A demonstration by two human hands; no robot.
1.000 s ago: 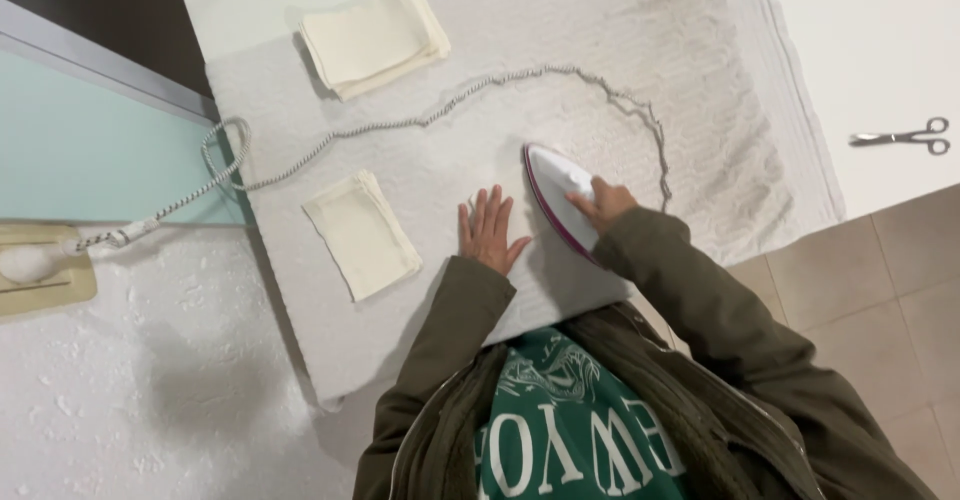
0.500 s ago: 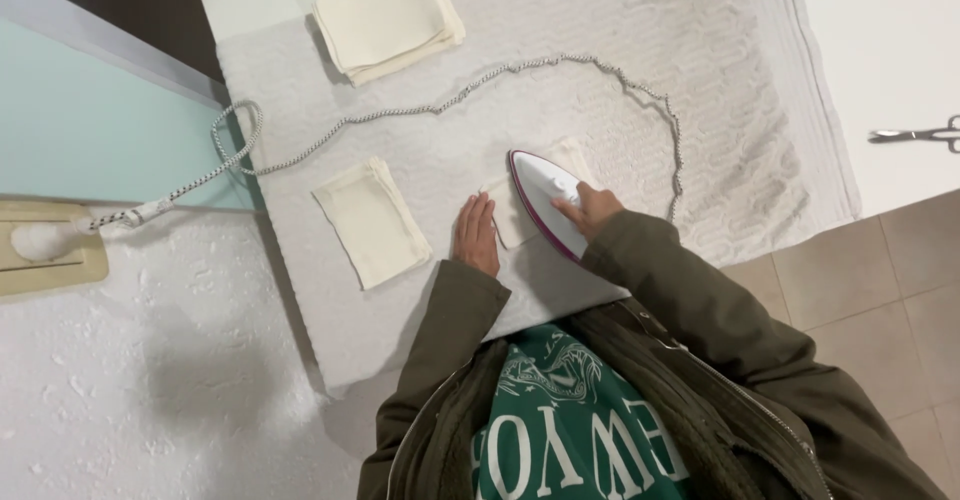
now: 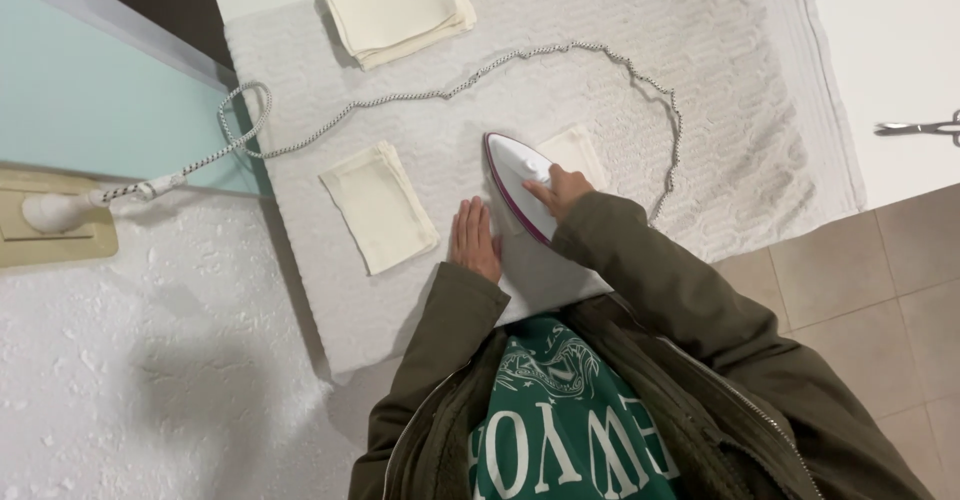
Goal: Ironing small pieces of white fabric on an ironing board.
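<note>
My right hand [image 3: 557,190] grips the handle of a white iron with a purple edge [image 3: 512,182], which rests on a small cream cloth piece [image 3: 577,150] on the towel-covered table [image 3: 700,80]. My left hand [image 3: 475,240] lies flat on the towel just left of the iron, fingers together, holding nothing. A folded cream cloth [image 3: 378,205] lies left of that hand. A stack of folded cream cloths [image 3: 398,5] sits at the far edge.
The iron's braided cord [image 3: 440,95] loops across the towel to a wall plug [image 3: 60,210] at the left. Scissors [image 3: 920,128] lie on the white surface at the right. Tiled floor [image 3: 880,290] shows at lower right.
The iron has slid slightly toward the far side over the small cloth, which now shows more beyond the iron. My left hand stays flat beside it.
</note>
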